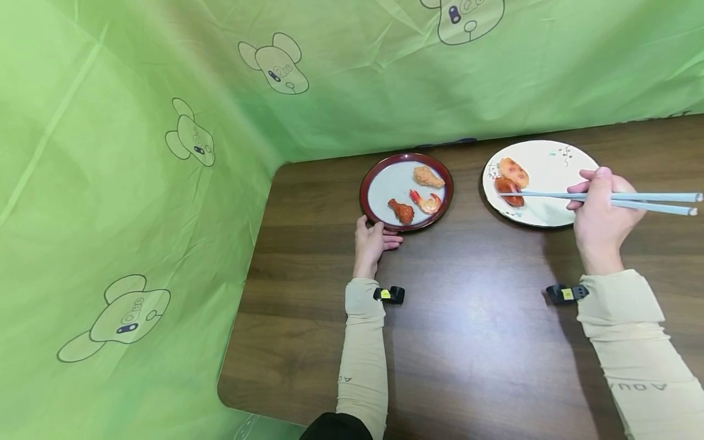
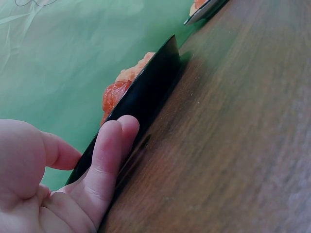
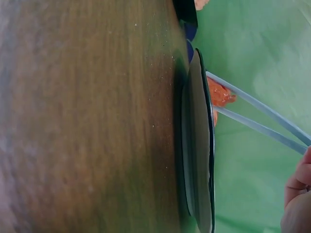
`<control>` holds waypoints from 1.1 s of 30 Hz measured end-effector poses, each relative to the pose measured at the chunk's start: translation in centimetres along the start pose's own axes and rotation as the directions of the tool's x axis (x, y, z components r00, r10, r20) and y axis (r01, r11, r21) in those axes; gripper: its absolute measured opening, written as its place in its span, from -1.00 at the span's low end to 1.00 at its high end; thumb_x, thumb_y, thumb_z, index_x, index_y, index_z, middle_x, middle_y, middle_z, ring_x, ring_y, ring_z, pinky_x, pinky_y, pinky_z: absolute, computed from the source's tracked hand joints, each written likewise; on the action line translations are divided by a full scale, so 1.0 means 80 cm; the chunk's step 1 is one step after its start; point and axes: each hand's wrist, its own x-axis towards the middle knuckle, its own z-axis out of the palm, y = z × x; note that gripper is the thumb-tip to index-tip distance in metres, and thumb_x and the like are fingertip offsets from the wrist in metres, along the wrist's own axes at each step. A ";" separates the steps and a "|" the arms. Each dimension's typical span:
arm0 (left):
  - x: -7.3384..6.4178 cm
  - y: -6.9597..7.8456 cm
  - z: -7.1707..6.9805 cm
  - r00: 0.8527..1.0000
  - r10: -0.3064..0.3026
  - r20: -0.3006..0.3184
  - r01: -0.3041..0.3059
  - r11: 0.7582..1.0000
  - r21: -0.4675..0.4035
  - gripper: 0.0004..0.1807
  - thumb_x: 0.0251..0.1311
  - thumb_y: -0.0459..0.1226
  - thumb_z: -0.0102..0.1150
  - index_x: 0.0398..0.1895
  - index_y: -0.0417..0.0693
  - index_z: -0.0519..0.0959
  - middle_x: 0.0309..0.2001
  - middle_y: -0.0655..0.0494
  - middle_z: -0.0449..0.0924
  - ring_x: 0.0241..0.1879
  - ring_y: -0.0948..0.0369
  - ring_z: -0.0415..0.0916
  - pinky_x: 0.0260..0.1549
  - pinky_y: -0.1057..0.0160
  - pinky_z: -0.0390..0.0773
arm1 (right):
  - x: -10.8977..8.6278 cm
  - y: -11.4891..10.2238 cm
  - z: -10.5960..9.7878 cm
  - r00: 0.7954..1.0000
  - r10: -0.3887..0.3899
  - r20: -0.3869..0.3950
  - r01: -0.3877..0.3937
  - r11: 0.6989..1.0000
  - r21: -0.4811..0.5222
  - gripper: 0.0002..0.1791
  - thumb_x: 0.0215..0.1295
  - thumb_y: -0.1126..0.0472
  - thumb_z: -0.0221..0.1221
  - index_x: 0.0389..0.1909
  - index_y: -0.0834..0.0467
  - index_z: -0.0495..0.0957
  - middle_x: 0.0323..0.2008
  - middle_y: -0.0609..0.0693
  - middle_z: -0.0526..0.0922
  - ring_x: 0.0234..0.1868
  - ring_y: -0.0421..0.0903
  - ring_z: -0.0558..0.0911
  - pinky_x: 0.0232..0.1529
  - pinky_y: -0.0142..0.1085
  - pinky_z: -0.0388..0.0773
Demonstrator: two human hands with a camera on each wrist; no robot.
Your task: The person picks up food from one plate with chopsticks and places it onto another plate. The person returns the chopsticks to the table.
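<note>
My right hand holds a pair of light blue chopsticks. Their tips lie at a glossy brown food piece on the white plate; in the right wrist view, one chopstick passes on each side of the orange-red piece. Beside it sits a flat, tan-orange food piece. At the left, my left hand holds the near rim of a red-rimmed plate, with fingers against its dark outer side. That plate bears a dark drumstick, a shrimp and a pale fried drumstick.
Both plates stand near the back of a brown wooden table, with a gap between them. Green printed cloth hangs behind the table and along its left side. A small black wrist camera sits at each sleeve cuff.
</note>
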 end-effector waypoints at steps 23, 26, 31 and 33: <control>0.002 -0.001 0.000 1.000 -0.015 -0.003 0.015 1.000 0.004 -0.39 0.41 -0.37 -0.22 0.47 -0.18 -0.10 -0.34 -0.28 0.66 -0.59 0.18 0.65 -0.54 0.25 0.73 | 0.005 -0.002 -0.006 0.949 0.258 -0.182 -0.215 0.950 0.228 -0.71 0.30 0.22 0.19 -0.42 0.41 0.65 -0.73 0.12 0.63 -0.90 -0.14 0.48 -0.93 -0.43 0.37; 0.002 -0.001 -0.001 1.000 -0.012 0.000 0.012 1.000 0.005 -0.38 0.41 -0.37 -0.23 0.47 -0.19 -0.11 -0.34 -0.28 0.66 -0.60 0.19 0.65 -0.55 0.25 0.73 | 0.005 -0.005 -0.006 0.937 0.292 -0.192 -0.247 0.942 0.228 -0.71 0.32 0.21 0.18 -0.42 0.39 0.65 -0.73 0.11 0.63 -0.89 -0.14 0.49 -0.92 -0.43 0.38; 0.002 0.000 -0.001 1.000 -0.008 0.007 0.008 1.000 0.003 -0.38 0.41 -0.37 -0.23 0.48 -0.19 -0.12 -0.33 -0.29 0.66 -0.59 0.18 0.65 -0.54 0.25 0.73 | 0.007 -0.005 -0.008 0.920 0.337 -0.201 -0.285 0.925 0.251 -0.71 0.32 0.19 0.18 -0.40 0.38 0.65 -0.70 0.13 0.64 -0.85 -0.12 0.52 -0.91 -0.41 0.41; 0.002 0.000 -0.001 1.000 -0.007 0.009 0.007 1.000 0.000 -0.39 0.41 -0.37 -0.24 0.47 -0.20 -0.11 -0.33 -0.30 0.66 -0.60 0.19 0.65 -0.54 0.25 0.73 | 0.007 -0.004 -0.010 0.913 0.351 -0.208 -0.293 0.918 0.267 -0.71 0.32 0.19 0.18 -0.40 0.38 0.63 -0.69 0.13 0.65 -0.84 -0.12 0.53 -0.91 -0.40 0.41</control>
